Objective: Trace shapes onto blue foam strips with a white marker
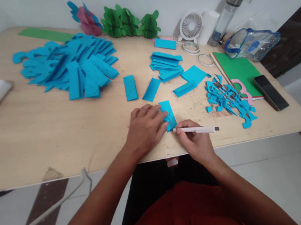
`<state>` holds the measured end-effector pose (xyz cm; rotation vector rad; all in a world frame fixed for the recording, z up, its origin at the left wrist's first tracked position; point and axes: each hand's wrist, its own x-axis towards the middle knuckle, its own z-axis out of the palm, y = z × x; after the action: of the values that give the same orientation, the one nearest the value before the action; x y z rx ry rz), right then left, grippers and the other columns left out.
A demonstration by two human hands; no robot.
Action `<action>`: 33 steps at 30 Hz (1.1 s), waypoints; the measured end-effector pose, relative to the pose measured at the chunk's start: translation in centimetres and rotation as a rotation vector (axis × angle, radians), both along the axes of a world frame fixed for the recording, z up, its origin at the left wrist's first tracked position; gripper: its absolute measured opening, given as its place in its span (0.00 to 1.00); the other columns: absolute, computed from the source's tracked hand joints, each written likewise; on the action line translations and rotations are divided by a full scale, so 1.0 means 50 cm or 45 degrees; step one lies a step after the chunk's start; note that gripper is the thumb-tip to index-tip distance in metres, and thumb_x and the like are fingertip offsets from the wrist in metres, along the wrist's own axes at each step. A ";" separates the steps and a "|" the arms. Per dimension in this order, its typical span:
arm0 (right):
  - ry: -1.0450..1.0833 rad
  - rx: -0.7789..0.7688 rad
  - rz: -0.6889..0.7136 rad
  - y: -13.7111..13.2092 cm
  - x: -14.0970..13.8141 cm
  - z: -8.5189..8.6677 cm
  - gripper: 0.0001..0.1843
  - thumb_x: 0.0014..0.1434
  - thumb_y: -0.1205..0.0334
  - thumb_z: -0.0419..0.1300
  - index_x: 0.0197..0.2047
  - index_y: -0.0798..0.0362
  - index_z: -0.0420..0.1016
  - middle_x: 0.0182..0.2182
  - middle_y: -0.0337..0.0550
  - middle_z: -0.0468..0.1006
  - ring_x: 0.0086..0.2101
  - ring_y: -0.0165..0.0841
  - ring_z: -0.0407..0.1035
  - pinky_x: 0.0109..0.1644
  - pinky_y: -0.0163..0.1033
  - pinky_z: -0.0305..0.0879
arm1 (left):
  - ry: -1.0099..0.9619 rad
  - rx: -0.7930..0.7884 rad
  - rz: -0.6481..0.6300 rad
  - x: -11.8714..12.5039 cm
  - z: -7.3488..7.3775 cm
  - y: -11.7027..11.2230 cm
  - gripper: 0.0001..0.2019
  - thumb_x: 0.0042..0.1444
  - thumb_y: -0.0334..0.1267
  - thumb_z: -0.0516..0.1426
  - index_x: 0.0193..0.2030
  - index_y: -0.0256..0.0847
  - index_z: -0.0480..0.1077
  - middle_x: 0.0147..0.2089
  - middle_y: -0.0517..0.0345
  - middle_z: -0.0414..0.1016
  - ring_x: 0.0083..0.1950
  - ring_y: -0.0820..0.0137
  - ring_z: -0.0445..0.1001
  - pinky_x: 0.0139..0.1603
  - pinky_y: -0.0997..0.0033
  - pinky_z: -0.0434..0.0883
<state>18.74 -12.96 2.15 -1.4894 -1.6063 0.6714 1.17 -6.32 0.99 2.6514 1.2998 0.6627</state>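
A folded blue paper strip (pixel 170 118) with a curved line drawn on it lies near the front edge of the table. My left hand (pixel 148 126) rests on the table with its fingers apart, the fingertips pressing the strip's left side. Between the fingers of my right hand (pixel 196 141) is a white pen (pixel 197 130), its tip at the strip's lower right corner. Just beyond lie another folded blue strip (pixel 130 88) with a marked curve and a tilted blue strip (pixel 151 89). Farther back is a stack of folded blue strips (pixel 165 63).
A large heap of blue paper pieces (pixel 72 64) covers the back left. Blue scraps (pixel 225 95) lie at right, beside a green sheet (pixel 241 73) and a phone (pixel 271 92). A small fan (pixel 191 25), a bottle (pixel 225 17) and green paper shapes (pixel 119 21) stand along the wall.
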 end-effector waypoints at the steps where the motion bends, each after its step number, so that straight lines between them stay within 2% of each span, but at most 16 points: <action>1: -0.004 0.001 -0.002 0.000 0.000 0.000 0.06 0.61 0.62 0.56 0.35 0.50 0.74 0.30 0.42 0.79 0.31 0.34 0.72 0.36 0.39 0.68 | 0.001 0.001 0.000 0.000 0.000 0.000 0.16 0.64 0.41 0.51 0.53 0.44 0.75 0.59 0.47 0.74 0.60 0.51 0.66 0.56 0.46 0.61; 14: 0.026 -0.020 -0.009 0.000 0.000 -0.001 0.05 0.61 0.61 0.57 0.36 0.50 0.74 0.31 0.42 0.79 0.32 0.34 0.73 0.36 0.39 0.69 | 0.012 0.014 -0.005 0.000 -0.003 0.000 0.16 0.63 0.41 0.52 0.53 0.45 0.74 0.59 0.46 0.74 0.60 0.50 0.66 0.56 0.46 0.61; 23: 0.013 -0.015 0.017 0.000 -0.001 0.003 0.05 0.60 0.62 0.57 0.34 0.50 0.74 0.30 0.42 0.80 0.32 0.34 0.73 0.39 0.41 0.69 | 0.009 0.010 -0.002 0.000 -0.002 0.000 0.16 0.63 0.41 0.52 0.53 0.45 0.74 0.59 0.46 0.74 0.60 0.50 0.66 0.56 0.45 0.61; 33: -0.015 -0.013 0.019 0.001 -0.001 0.006 0.06 0.60 0.62 0.57 0.34 0.49 0.75 0.29 0.41 0.79 0.31 0.34 0.73 0.37 0.40 0.68 | 0.010 0.011 -0.004 -0.001 -0.004 0.000 0.16 0.63 0.42 0.52 0.54 0.45 0.74 0.60 0.46 0.74 0.60 0.50 0.66 0.56 0.45 0.61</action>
<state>18.67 -12.89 2.45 -1.4925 -1.6263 0.6813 1.14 -6.31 0.79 2.6648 1.2978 0.6595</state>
